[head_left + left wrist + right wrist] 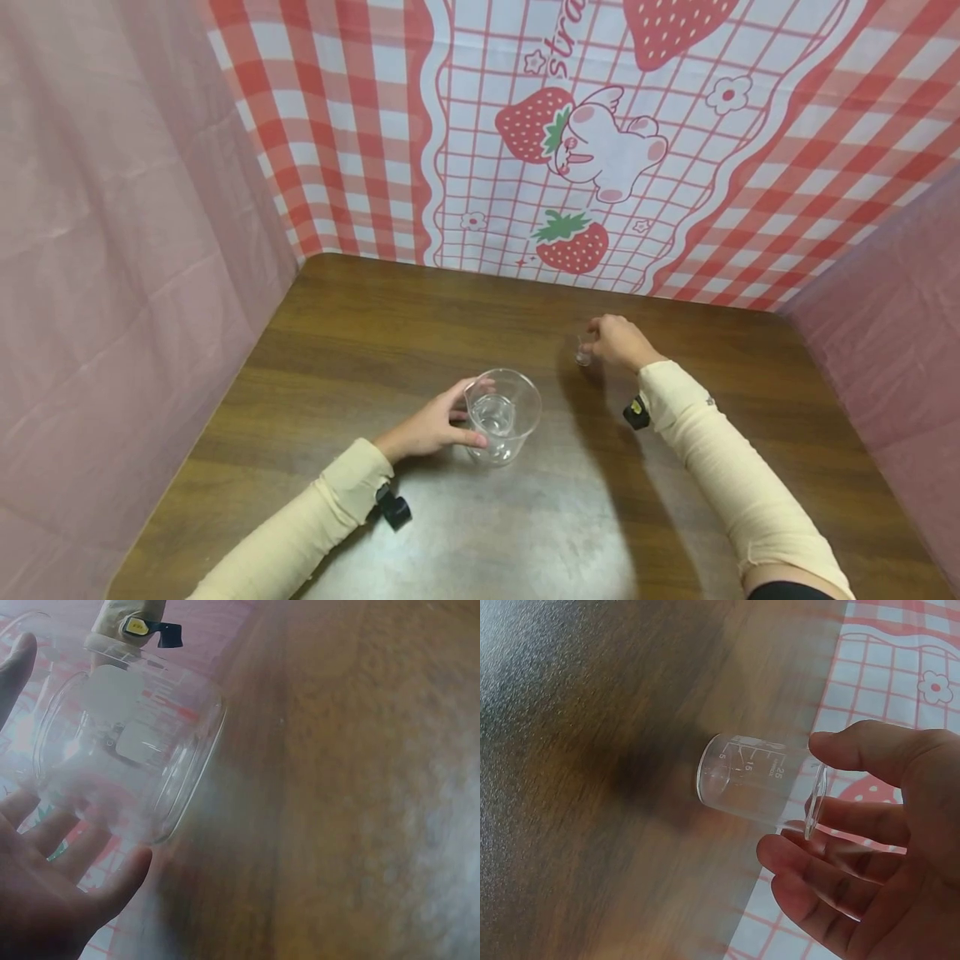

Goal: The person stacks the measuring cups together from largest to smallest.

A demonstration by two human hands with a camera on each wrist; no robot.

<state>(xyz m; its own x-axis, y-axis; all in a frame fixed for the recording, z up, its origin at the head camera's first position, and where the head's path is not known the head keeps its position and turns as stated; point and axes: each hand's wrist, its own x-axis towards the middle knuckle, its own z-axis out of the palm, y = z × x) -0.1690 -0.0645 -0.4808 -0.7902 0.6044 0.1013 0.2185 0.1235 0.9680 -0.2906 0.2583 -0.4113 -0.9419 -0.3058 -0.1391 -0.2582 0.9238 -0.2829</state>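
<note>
A large clear glass beaker stands near the middle of the wooden table, with a smaller glass beaker nested inside it. My left hand holds the large beaker from its left side, thumb at the front and fingertips behind the glass. In the left wrist view, the fingers of my left hand spread along the tilted-looking beaker. Farther back and to the right, my right hand grips a tiny graduated beaker by its rim, between thumb and fingers. Its base is close over the table.
The brown wooden table ends at the back against a red-checked cloth printed with strawberries. Pink curtains hang at the left and right. A small black wrist camera sits on the left sleeve, another on the right.
</note>
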